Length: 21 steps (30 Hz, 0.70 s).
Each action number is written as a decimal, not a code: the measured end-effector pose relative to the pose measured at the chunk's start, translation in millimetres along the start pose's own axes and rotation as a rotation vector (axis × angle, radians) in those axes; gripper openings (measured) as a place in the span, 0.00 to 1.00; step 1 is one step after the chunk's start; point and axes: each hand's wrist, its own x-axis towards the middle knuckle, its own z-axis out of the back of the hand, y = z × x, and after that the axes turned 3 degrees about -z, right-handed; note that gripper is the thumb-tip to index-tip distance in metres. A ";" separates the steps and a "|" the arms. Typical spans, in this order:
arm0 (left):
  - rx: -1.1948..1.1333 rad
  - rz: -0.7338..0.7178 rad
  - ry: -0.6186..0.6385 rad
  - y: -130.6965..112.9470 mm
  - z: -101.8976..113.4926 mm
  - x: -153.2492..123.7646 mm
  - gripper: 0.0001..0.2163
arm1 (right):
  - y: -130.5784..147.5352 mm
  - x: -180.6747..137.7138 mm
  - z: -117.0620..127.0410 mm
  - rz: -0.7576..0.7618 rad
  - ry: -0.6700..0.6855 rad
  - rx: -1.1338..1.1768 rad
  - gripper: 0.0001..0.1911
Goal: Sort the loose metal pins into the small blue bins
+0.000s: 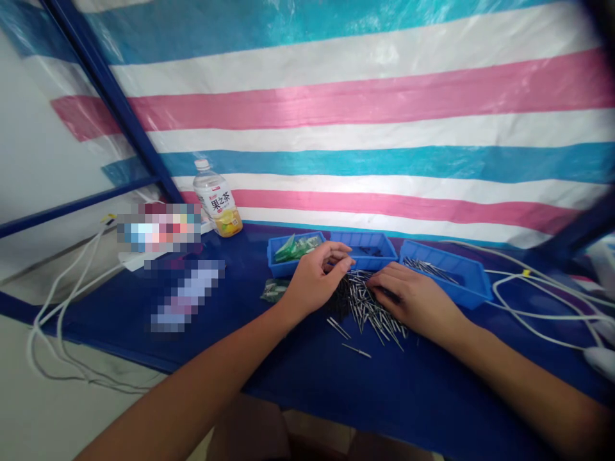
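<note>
A loose pile of thin silvery metal pins (368, 307), shaped like blind rivets, lies on the blue tabletop between my hands. My left hand (317, 275) hovers at the pile's left side, in front of the middle blue bin (362, 262); its fingers curl towards the thumb, and whatever they hold is too small to make out. Over the pile's right edge, my right hand (413, 301) is closed with its fingertips down at the pins, hiding what they grip. Some dark small pieces (339, 301) lie beside the pins, partly under my left hand.
The left blue bin (270, 256) holds green-tinted plastic bags; the right bin (468, 282) holds more pins. Another small bag (275, 290) lies in front. A drink bottle (218, 202) stands at the back left. White cables (542, 315) run along the right side.
</note>
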 end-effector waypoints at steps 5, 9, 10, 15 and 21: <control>0.022 -0.004 0.015 1.8 -0.3 -0.6 0.10 | 6.6 3.0 2.4 -0.019 -0.093 0.076 0.10; 0.114 -0.031 0.042 -3.7 -1.0 -0.8 0.10 | 16.2 4.3 8.3 -0.092 -0.209 0.194 0.10; 0.162 -0.044 0.044 -5.7 -1.2 -1.0 0.10 | 17.9 4.2 9.6 -0.109 -0.226 0.199 0.10; 0.257 -0.068 0.094 -13.1 -1.6 -2.9 0.12 | 21.2 3.0 12.1 -0.162 -0.294 0.195 0.06; 0.241 -0.078 0.205 -13.1 -2.7 -5.3 0.16 | 27.3 1.8 11.1 -0.174 -0.353 0.222 0.06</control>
